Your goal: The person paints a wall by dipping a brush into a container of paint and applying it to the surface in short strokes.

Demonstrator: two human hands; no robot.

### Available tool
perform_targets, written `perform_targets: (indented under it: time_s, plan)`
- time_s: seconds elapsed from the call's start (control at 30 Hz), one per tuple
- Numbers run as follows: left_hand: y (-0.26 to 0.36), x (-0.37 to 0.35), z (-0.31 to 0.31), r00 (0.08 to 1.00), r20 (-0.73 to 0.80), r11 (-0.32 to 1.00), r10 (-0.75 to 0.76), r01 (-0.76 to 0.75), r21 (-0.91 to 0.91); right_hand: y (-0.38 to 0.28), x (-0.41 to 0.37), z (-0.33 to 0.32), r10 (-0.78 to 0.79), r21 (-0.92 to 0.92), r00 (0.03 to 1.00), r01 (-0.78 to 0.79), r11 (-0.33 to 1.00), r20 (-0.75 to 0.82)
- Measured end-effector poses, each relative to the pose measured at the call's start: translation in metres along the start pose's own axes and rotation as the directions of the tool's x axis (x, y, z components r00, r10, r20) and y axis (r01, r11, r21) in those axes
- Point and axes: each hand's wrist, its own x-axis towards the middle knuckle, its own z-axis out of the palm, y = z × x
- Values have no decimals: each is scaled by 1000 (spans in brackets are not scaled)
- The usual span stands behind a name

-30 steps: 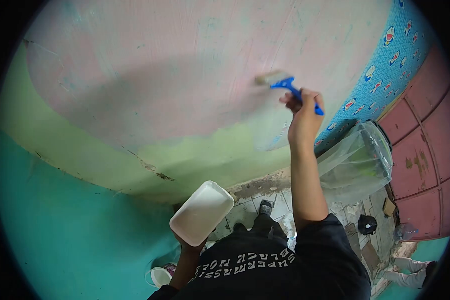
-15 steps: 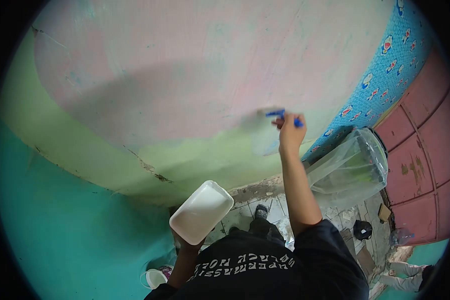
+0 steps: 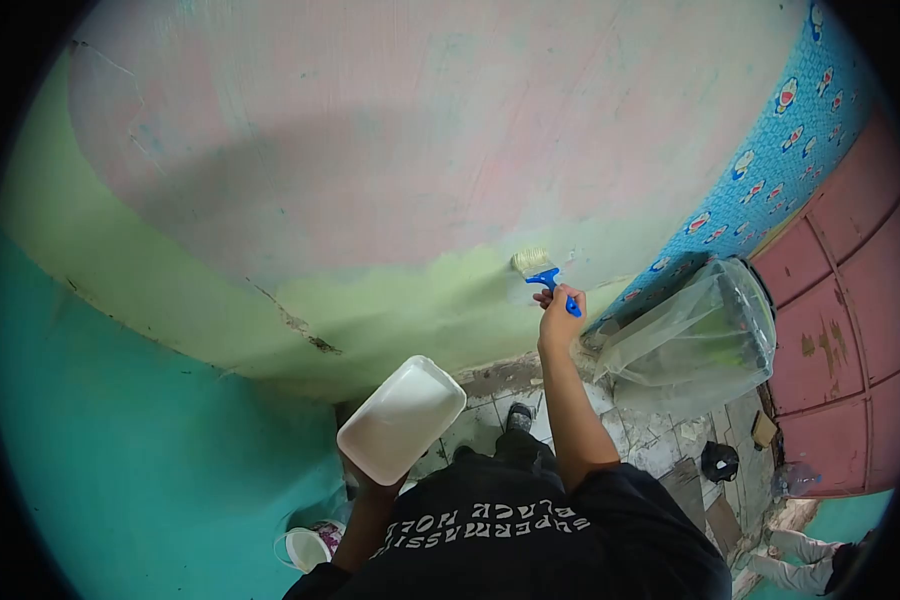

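My right hand [image 3: 558, 314] is closed around the blue handle of a paintbrush [image 3: 542, 277]. The brush's pale, wide bristles are at the wall [image 3: 370, 190], where pinkish white meets light green paint. At waist height, my left hand [image 3: 376, 484] grips a white rectangular tray [image 3: 402, 420] from underneath, most of its fingers hidden by it. The tray tilts toward me, and its inside looks whitish.
A bin-like container wrapped in clear plastic [image 3: 690, 345] stands right of my arm. Behind it are blue patterned wallpaper [image 3: 745, 190] and a pink panel [image 3: 830, 350]. A white bucket [image 3: 308, 546] sits lower left. Another person's legs [image 3: 800, 560] show lower right.
My right hand has moved down and slightly left along the wall with the paintbrush, and the bristles now show clearly. The tray has hardly moved.
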Motion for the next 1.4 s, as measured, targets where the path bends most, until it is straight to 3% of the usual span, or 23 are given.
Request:
perform_targets:
  time_s: [0.1,0.13,0.2,0.27,0.3,0.4,0.5,0.53,0.57,0.6,0.63,0.67,0.7,0.87,0.97,1.03,1.1,1.13,1.2,1.27,1.3,1.33,1.4]
  plan:
    - [16,5,1,1000,22,1000,7,-7,-20,-39,6,22,-70,11,997,69,998,36]
    - [17,8,5,996,6,959,-92,90,-270,-70,7,38,-144,47,986,140,989,87]
    - [19,8,10,955,50,674,-294,244,-697,-146,-1,70,-211,90,965,199,976,154]
    - [9,6,5,995,48,937,-84,95,-335,-190,-3,90,-319,298,926,252,921,202]
    - [6,6,3,996,81,992,23,-12,-129,-205,-6,96,-346,349,916,263,900,202]
    - [34,9,4,986,118,903,115,-153,401,-174,1,84,-346,309,920,280,909,184]
    - [7,7,-5,973,183,908,143,-202,366,-61,-4,39,-251,142,963,236,961,99]
    - [-3,3,-4,994,100,994,-44,53,-92,-26,-12,22,-152,103,986,145,984,61]
    - [-12,-2,-4,963,112,800,-247,268,-537,13,-17,1,-44,32,999,43,999,32]
    - [-17,-4,-6,889,214,382,-404,376,-844,36,-20,-10,61,-34,998,-62,998,-4]
    - [-13,-2,-8,957,77,773,-280,272,-573,34,-21,-7,92,-45,996,-92,995,4]
    - [-9,0,-11,995,14,981,-99,100,-166,32,-23,-6,122,-57,992,-122,991,9]
    - [-5,4,-12,995,36,955,98,-104,276,29,-21,-2,149,-66,989,-148,987,17]
    - [20,16,-7,972,-14,907,234,-213,363,-159,-5,89,-231,182,959,201,963,165]
    - [28,18,-3,970,-29,923,243,-222,314,-228,-6,107,-308,420,924,192,887,227]
    - [27,19,-3,975,-20,942,220,-207,266,-224,-1,102,-324,388,923,227,894,207]
    - [17,16,-6,980,7,951,199,-194,242,-170,6,82,-311,391,933,222,893,182]
    - [11,14,-5,997,-14,997,79,-79,8,-134,2,68,-270,273,952,225,935,141]
    - [-2,9,-4,987,33,881,-160,158,-446,-63,-15,36,-106,112,993,99,989,54]
    - [-20,9,-13,998,57,997,23,-27,73,-15,-22,17,85,38,996,-85,996,-12]
    - [-24,9,-17,989,106,934,101,-131,332,2,-20,9,145,1,989,-145,989,-37]
    - [-18,9,-16,991,99,969,85,-106,224,9,-18,6,202,-31,977,-205,978,-65]
    - [2,18,-10,994,87,998,65,-65,0,-25,-2,30,71,65,997,-71,995,9]
